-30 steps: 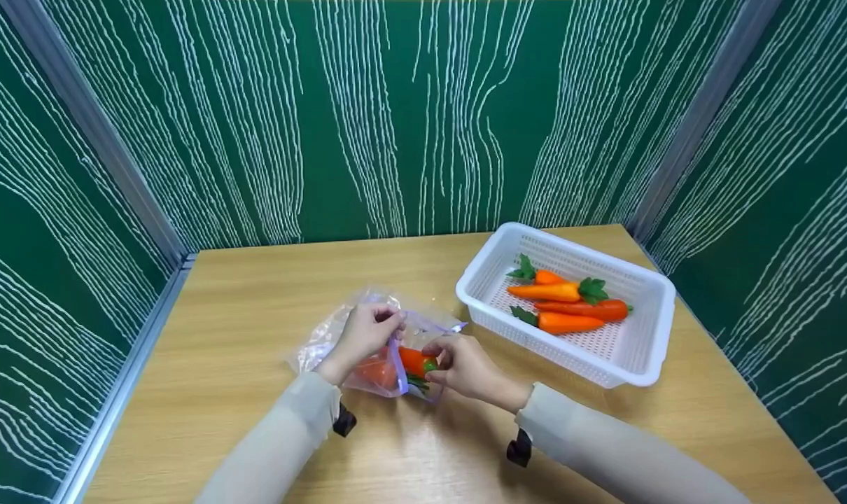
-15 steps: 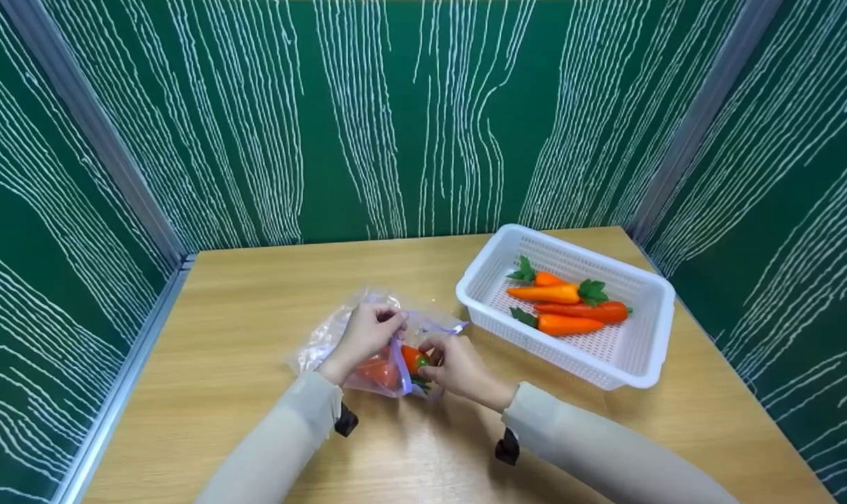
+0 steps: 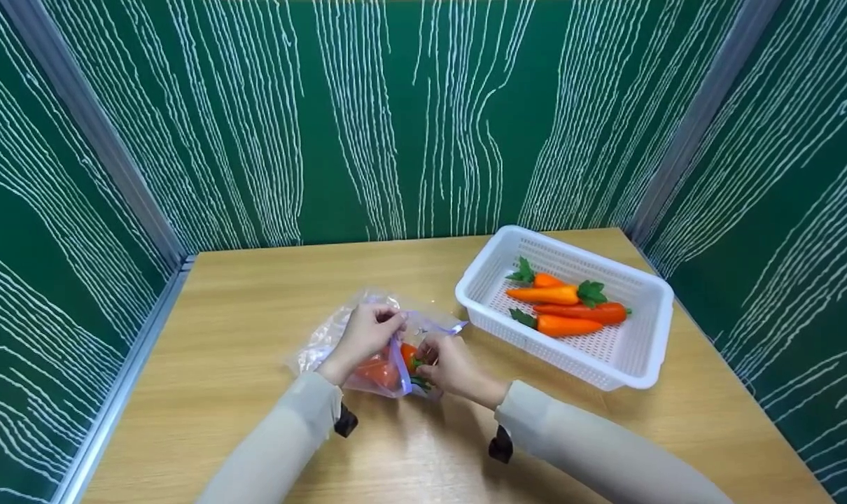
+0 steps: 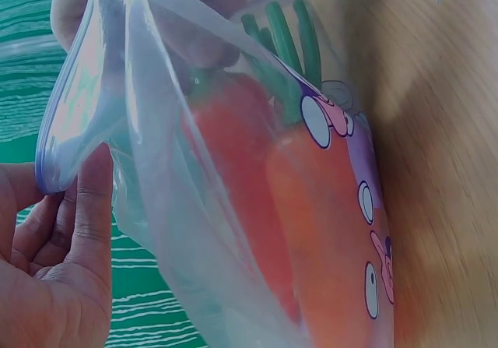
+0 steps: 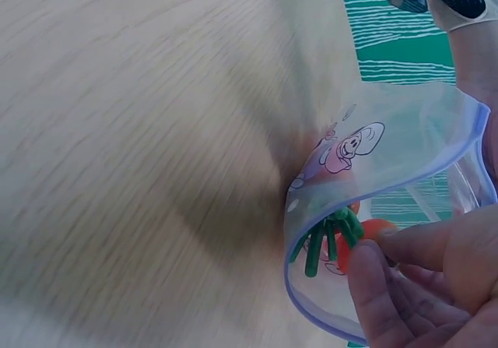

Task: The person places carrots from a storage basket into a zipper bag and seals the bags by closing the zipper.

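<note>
The left hand point(image 3: 365, 331) pinches the rim of the bag point(image 4: 156, 177), likely propping it open, as the right hand point(image 3: 453, 366) pinches the red pepper point(image 3: 408, 353) near its stem.

Both sleeves point(image 3: 598, 441) run off the bottom of the head view. In the left wrist view, the left edge cuts off the left hand point(image 4: 58, 262), and the cloudy zip bag point(image 4: 144, 138) blurs the red vegetable point(image 4: 241, 161). The right hand point(image 5: 432, 278) is cut off at the right wrist view's lower right.
</note>
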The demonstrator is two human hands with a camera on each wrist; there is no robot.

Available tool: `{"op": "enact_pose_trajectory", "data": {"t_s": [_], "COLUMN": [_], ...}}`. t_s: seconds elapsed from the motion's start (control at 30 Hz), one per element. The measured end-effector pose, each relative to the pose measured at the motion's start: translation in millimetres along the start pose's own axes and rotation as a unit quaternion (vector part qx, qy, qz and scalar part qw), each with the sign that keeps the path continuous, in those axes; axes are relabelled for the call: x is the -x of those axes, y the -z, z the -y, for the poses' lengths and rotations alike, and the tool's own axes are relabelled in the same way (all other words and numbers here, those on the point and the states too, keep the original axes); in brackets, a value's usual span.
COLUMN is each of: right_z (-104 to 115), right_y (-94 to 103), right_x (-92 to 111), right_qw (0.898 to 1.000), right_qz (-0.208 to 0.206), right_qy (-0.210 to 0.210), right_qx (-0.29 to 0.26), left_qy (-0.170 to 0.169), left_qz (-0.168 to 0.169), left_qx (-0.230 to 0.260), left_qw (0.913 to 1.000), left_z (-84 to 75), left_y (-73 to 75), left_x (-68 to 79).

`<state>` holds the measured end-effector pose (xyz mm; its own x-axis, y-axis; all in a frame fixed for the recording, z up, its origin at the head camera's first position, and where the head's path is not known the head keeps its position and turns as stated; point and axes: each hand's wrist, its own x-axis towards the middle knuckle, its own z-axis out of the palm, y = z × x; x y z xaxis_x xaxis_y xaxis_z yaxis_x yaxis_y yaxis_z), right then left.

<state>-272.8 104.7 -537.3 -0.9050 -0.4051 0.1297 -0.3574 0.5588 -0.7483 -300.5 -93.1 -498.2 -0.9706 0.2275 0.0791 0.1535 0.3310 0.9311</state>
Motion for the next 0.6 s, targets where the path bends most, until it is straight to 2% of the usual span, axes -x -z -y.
{"op": "enact_pose_trajectory", "data": {"t_s": [0.13,0.17,0.2,0.37,0.4,0.6], "right_z": [-0.2,-9.8,-9.6,-6.3,4.7,10.8], "right_y": [1.4,-1.9,-1.1,4.4,10.1,20.7], "right_x": [-0.4,-3.5,-3.1,0.7,4.6,6.7], "right_qw": [1.000,0.999,0.999,0.998,0.998,0.999], "right_qz": [0.013,0.017,0.022,0.049,0.052,0.052], "right_qy": [0.017,0.030,0.033,0.021,0.010,0.017], "right_qx": [-0.004,-0.004,-0.006,-0.028,-0.030,-0.007], "left_qy": [-0.002,-0.002,-0.004,-0.013,-0.015,-0.014], "left_qz": [0.001,0.001,0.001,-0.002,-0.004,-0.006], "left_qx": [-0.002,0.000,0.001,0.013,0.014,0.013], "left_qw": [1.0000,1.0000,1.0000,0.9998,0.9998,0.9998], "left_z": [-0.5,-0.7,-0.8,-0.6,-0.5,0.6], "left_y": [1.4,1.6,1.8,0.5,0.3,-0.5], "left_x": [1.3,1.4,1.4,0.8,0.7,0.9]}}
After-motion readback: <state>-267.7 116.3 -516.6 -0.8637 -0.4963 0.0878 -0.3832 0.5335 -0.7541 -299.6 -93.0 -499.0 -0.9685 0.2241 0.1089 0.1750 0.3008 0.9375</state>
